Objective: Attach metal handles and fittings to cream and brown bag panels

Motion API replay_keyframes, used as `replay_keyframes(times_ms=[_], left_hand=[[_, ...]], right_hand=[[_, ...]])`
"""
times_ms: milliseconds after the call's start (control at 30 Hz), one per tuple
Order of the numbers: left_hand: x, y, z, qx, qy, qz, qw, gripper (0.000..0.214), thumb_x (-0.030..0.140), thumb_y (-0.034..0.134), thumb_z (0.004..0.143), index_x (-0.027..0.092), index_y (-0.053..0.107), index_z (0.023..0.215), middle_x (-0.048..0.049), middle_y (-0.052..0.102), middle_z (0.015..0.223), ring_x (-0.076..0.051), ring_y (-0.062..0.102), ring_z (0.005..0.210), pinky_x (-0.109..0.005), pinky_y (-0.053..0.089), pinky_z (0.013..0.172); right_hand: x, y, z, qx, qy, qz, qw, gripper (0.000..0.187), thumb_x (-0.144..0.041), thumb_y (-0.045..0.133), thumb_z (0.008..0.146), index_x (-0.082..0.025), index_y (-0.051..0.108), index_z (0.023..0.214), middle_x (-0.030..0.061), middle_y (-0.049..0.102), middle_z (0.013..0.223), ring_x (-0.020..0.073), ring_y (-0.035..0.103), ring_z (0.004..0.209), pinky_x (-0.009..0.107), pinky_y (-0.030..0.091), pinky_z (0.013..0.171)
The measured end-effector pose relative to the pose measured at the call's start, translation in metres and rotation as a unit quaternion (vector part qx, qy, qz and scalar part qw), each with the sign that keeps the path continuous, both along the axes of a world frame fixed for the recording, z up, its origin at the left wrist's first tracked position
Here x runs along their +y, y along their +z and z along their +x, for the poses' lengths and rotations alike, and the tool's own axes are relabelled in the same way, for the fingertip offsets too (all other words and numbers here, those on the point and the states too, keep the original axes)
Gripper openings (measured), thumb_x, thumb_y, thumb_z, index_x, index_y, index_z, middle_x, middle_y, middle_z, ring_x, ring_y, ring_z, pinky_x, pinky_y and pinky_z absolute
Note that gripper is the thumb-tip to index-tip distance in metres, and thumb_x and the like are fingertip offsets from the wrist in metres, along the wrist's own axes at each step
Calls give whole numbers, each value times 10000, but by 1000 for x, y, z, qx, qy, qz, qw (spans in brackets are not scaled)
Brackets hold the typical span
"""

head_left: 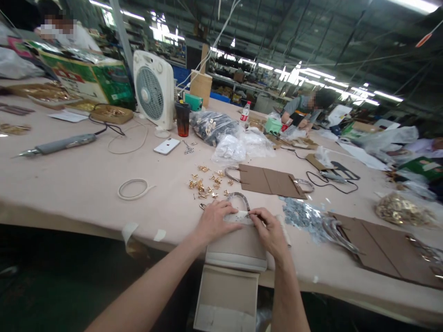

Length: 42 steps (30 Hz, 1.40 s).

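Note:
My left hand (218, 219) lies flat at the upper edge of a brown handbag panel (238, 244), thumb and fingers apart, pressing on a whitish strip (239, 216). At the strip's right end, my right hand (270, 229) has thumb and forefinger pinched together; what sits between them is too small to make out. A wrapped handle (244, 199) arches up just beyond both hands. The panel's lower flap (226, 295) hangs over the table's front edge. Past my left fingertips lie scattered gold metal fittings (207, 184).
Grey-blue small pieces (304, 214) are heaped to the right, beside another brown bag panel (387, 249). A further panel (270, 180) lies ahead. Leftward are a tape roll (133, 189), a corded tool (65, 144), a phone (167, 145) and a fan (154, 90). Co-workers sit further back.

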State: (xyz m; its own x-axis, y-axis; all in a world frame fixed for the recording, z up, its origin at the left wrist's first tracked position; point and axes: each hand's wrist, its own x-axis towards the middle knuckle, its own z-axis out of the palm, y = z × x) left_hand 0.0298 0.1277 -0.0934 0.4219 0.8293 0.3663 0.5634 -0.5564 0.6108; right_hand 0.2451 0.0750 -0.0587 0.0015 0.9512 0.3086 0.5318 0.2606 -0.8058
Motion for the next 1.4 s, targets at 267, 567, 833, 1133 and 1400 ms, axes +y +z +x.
replay_keyframes(times_ms=[267, 567, 833, 1133, 1400], left_hand=[[1, -5, 0, -8, -10, 24, 1000, 436, 556, 819, 803, 304, 762, 1155, -34, 710, 1187, -250, 621, 1119, -431, 445, 1065], [-1, -5, 0, -12, -7, 31, 999, 410, 545, 813, 812, 305, 759, 1139, -34, 712, 1172, -249, 627, 1118, -435, 434, 1073], [0, -8, -1, -4, 1, 33, 999, 443, 576, 808, 806, 333, 747, 1171, -23, 705, 1196, -253, 625, 1120, -429, 451, 1058], [1, -8, -2, -4, 4, 34, 999, 454, 559, 825, 793, 331, 747, 1177, -22, 705, 1195, -252, 633, 1107, -431, 445, 1076], [0, -7, 0, 2, 10, 30, 1000, 425, 601, 792, 808, 334, 754, 1137, -11, 707, 1156, -238, 636, 1063, -393, 473, 962]], right_hand=[[15, -11, -11, -31, 38, -44, 998, 159, -332, 627, 950, -236, 751, 919, 69, 648, 1150, 229, 611, 1115, 391, 457, 1039], [22, -11, -19, -30, 50, -44, 997, 138, -304, 622, 942, -241, 740, 911, 54, 660, 1054, 225, 613, 1055, 381, 461, 1007], [25, -9, -16, -55, 60, -55, 995, 136, -292, 604, 946, -244, 729, 927, 40, 655, 1018, 222, 609, 1027, 371, 455, 975], [25, -4, -12, -63, 92, -61, 992, 117, -288, 606, 946, -232, 700, 903, 32, 664, 967, 217, 607, 979, 361, 457, 929], [22, -10, -22, -125, 49, -30, 990, 111, -237, 604, 951, -238, 703, 899, 52, 641, 978, 231, 601, 983, 376, 475, 911]])
